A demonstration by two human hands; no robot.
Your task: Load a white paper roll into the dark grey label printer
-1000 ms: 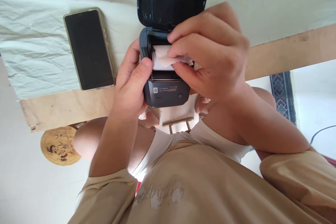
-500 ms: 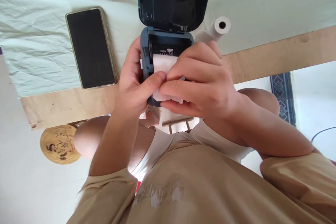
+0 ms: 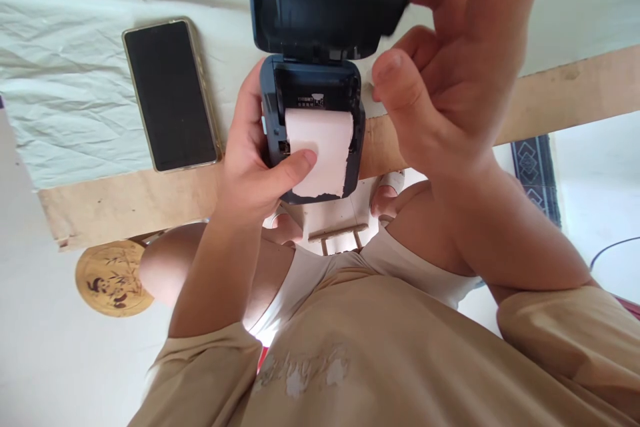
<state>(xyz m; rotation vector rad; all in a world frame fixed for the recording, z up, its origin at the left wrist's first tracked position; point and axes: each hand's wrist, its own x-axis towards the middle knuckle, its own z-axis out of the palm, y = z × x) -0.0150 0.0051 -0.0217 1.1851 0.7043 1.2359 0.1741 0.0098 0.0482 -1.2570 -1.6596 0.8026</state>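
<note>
My left hand (image 3: 255,153) grips a small dark blue thermal printer (image 3: 354,177) from the left side. Its thumb presses on a white paper strip (image 3: 327,147), which lies over the open compartment with its torn end near the printer's lower edge. The black printer lid (image 3: 325,7) is swung up at the far side, partly cut off by the top of the view. At the lid's right edge my right hand (image 3: 450,67) has its upper fingers closed on the corner, the thumb held apart. That hand blocks the view of the table behind it.
A phone (image 3: 173,93) with a dark screen lies on the pale cloth (image 3: 70,80) to the left. The table's bare wooden edge (image 3: 125,203) runs below the cloth. A round wooden stool top (image 3: 115,278) is at lower left, and a dark patterned strip (image 3: 537,177) at right.
My right hand has left the paper and moved up and right to the lid, which is tilted slightly differently. The paper now shows fully. The white paper roll at right is hidden behind my hand.
</note>
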